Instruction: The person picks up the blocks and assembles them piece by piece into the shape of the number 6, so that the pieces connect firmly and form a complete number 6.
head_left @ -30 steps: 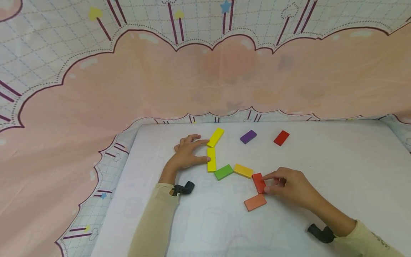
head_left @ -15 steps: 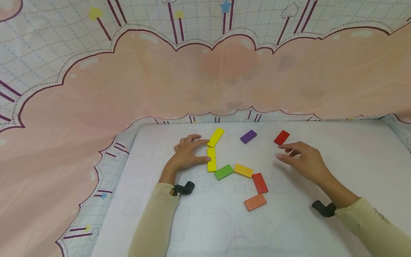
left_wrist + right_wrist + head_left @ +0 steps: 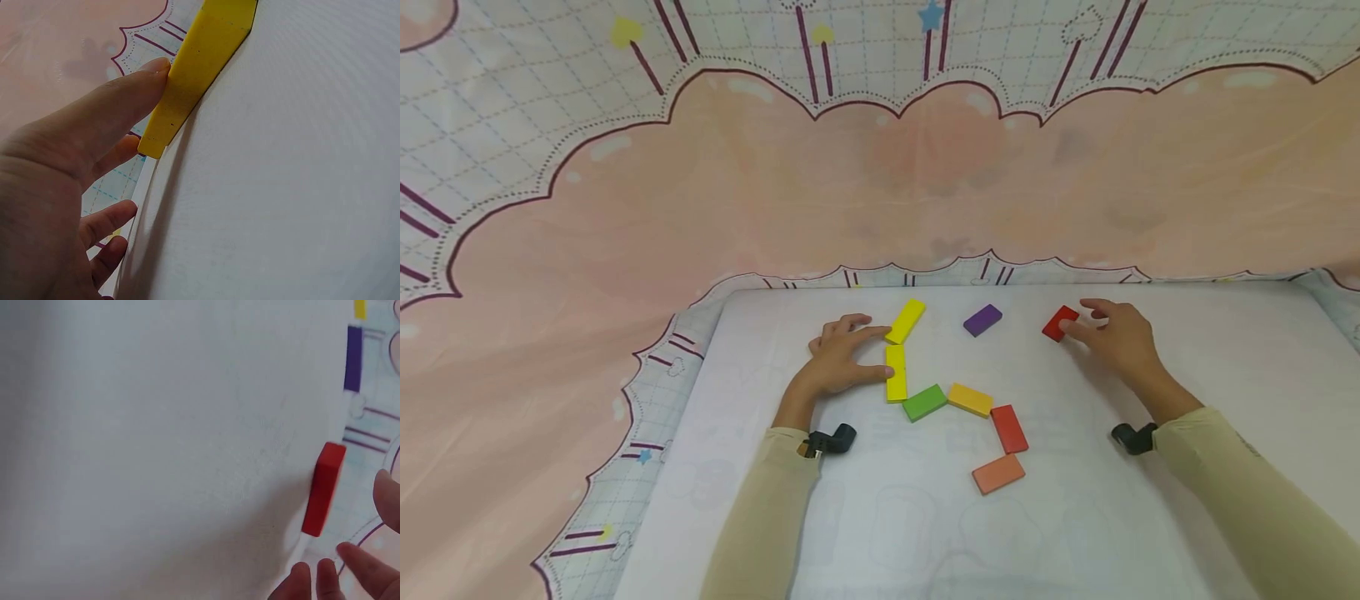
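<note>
In the head view, my left hand (image 3: 835,362) rests beside two yellow blocks with fingers extended. Its index fingertip touches the upper yellow block (image 3: 907,319), and the thumb touches the lower yellow block (image 3: 897,387). The left wrist view shows that thumb against the side of a yellow block (image 3: 200,56). At the far right of the board, my right hand (image 3: 1120,337) is spread around a dark red block (image 3: 1054,326). Thumb and fingers stand apart from this red block (image 3: 324,490) in the right wrist view.
A green block (image 3: 925,402), an orange-yellow block (image 3: 970,400), a red block (image 3: 1010,429) and a salmon block (image 3: 998,474) continue the bent row from the yellow ones. A purple block (image 3: 982,320) lies separately near the back edge of the white board (image 3: 887,533).
My right hand has left the row's red block and moved to the back, reaching the dark red block. My left hand and the blocks have stayed in place.
</note>
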### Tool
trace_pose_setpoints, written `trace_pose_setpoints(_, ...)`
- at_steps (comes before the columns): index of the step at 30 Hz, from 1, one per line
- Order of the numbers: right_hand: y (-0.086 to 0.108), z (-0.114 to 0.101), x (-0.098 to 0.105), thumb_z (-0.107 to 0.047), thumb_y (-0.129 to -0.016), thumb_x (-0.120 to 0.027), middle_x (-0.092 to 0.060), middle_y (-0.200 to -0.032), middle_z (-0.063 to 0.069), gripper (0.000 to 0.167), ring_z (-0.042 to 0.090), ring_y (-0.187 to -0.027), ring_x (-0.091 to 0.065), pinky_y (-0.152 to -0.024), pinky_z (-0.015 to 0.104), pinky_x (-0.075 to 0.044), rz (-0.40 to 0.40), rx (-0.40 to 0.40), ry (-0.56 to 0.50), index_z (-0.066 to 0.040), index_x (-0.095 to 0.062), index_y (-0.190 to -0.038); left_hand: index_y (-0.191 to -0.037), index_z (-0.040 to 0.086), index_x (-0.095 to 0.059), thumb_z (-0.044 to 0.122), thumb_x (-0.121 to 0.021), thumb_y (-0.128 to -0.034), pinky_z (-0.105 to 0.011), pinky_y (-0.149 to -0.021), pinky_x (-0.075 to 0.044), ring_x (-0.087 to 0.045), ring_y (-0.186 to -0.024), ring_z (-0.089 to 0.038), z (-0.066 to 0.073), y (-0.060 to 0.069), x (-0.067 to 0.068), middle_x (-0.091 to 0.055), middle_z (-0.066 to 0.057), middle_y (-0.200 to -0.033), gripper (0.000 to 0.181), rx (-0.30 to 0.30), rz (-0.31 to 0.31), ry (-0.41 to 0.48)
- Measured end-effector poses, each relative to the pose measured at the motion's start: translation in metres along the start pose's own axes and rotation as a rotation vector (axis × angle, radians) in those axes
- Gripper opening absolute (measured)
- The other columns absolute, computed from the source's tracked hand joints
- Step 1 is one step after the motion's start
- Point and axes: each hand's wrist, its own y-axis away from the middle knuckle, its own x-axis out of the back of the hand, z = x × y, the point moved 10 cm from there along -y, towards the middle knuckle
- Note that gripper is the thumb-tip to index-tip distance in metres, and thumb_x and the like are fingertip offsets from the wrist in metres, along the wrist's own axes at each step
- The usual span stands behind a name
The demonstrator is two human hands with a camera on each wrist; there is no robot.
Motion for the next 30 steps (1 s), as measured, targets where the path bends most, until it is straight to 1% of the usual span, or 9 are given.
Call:
trace_pose_setpoints(5, -0.011, 0.010, -0.006, -0.043, -0.098, -0.063, -0.045, -0.146, 0.033, 0.075, 0.054, -0.134, -0.038, -0.103, 0.062, -0.046, -0.041, -0.091, -0.006, 0.001, -0.039, -0.154, -0.148, 0.040, -0.053, 0.059, -0.076, -0.0819, -0.060, -0.102, -0.022, -0.028, -0.141, -0.034, 0.001, 0.000, 0.000, -0.034, 0.001, -0.162, 0.072, 0.001, 0.004, 0.002)
trace_pose_setpoints(8, -0.015, 0.013, -0.010, -0.042, -0.098, -0.063, -0.046, -0.147, 0.034, 0.074, 0.054, -0.136, -0.037, -0.106, 0.062, -0.044, -0.049, -0.112, -0.001, 0.003, -0.041, -0.152, -0.148, 0.039, -0.053, 0.058, -0.076, -0.0818, -0.060, -0.102, -0.022, -0.028, -0.141, -0.034, 0.001, 0.000, 0.001, -0.034, 0.001, -0.162, 0.072, 0.002, 0.005, 0.002)
trace_pose_setpoints(11, -0.016, 0.014, -0.013, -0.041, -0.097, -0.064, -0.048, -0.145, 0.033, 0.072, 0.053, -0.135, -0.039, -0.105, 0.061, -0.044, -0.042, -0.128, 0.001, 0.005, -0.045, -0.149, -0.148, 0.040, -0.053, 0.059, -0.076, -0.0819, -0.059, -0.102, -0.023, -0.028, -0.141, -0.034, 0.001, -0.001, 0.001, -0.034, 0.001, -0.162, 0.072, 0.004, 0.004, 0.000)
trace_pose_setpoints(15, -0.015, 0.013, -0.016, -0.037, -0.097, -0.065, -0.050, -0.141, 0.033, 0.068, 0.052, -0.132, -0.041, -0.102, 0.060, -0.048, -0.031, -0.129, -0.002, 0.006, -0.048, -0.146, -0.148, 0.040, -0.052, 0.060, -0.076, -0.0822, -0.059, -0.102, -0.023, -0.028, -0.142, -0.034, 0.000, -0.001, 0.000, -0.033, 0.001, -0.163, 0.073, 0.002, 0.001, -0.009)
trace_pose_setpoints(18, -0.014, 0.011, -0.017, -0.036, -0.096, -0.066, -0.050, -0.142, 0.032, 0.067, 0.051, -0.131, -0.042, -0.099, 0.059, -0.050, -0.027, -0.122, -0.019, 0.004, -0.047, -0.147, -0.148, 0.040, -0.052, 0.060, -0.076, -0.0823, -0.059, -0.102, -0.023, -0.027, -0.142, -0.034, -0.001, -0.001, 0.000, -0.033, 0.001, -0.163, 0.072, 0.000, 0.000, -0.014)
trace_pose_setpoints(21, -0.013, 0.011, -0.017, -0.036, -0.096, -0.067, -0.050, -0.143, 0.031, 0.066, 0.051, -0.131, -0.042, -0.099, 0.060, -0.049, -0.020, -0.118, -0.051, 0.000, -0.046, -0.147, -0.148, 0.040, -0.052, 0.059, -0.076, -0.0823, -0.059, -0.101, -0.023, -0.027, -0.142, -0.034, -0.001, -0.002, -0.001, -0.033, 0.001, -0.162, 0.072, 0.000, 0.000, -0.011)
trace_pose_setpoints(26, -0.011, 0.010, -0.016, -0.032, -0.096, -0.068, -0.060, -0.133, 0.028, 0.061, 0.046, -0.125, -0.051, -0.100, 0.059, -0.048, -0.007, -0.105, -0.124, -0.005, -0.045, -0.145, -0.148, 0.040, -0.053, 0.059, -0.076, -0.0821, -0.059, -0.101, -0.022, -0.026, -0.142, -0.034, -0.001, -0.001, -0.001, -0.033, 0.001, -0.162, 0.072, 0.003, -0.002, -0.003)
trace_pose_setpoints(28, -0.009, 0.010, -0.015, -0.031, -0.096, -0.069, -0.062, -0.130, 0.027, 0.061, 0.045, -0.123, -0.053, -0.098, 0.057, -0.049, -0.008, -0.111, -0.145, -0.006, -0.044, -0.146, -0.148, 0.040, -0.053, 0.059, -0.076, -0.0821, -0.059, -0.102, -0.022, -0.026, -0.142, -0.034, -0.001, -0.001, -0.001, -0.033, 0.001, -0.163, 0.072, 0.006, -0.004, -0.003)
trace_pose_setpoints(30, -0.007, 0.011, -0.016, -0.032, -0.096, -0.070, -0.062, -0.131, 0.027, 0.063, 0.045, -0.123, -0.053, -0.096, 0.055, -0.052, -0.013, -0.128, -0.163, -0.008, -0.044, -0.147, -0.148, 0.040, -0.053, 0.059, -0.076, -0.0822, -0.059, -0.102, -0.022, -0.026, -0.142, -0.034, 0.000, -0.001, 0.000, -0.033, 0.001, -0.163, 0.072, 0.007, -0.005, -0.003)
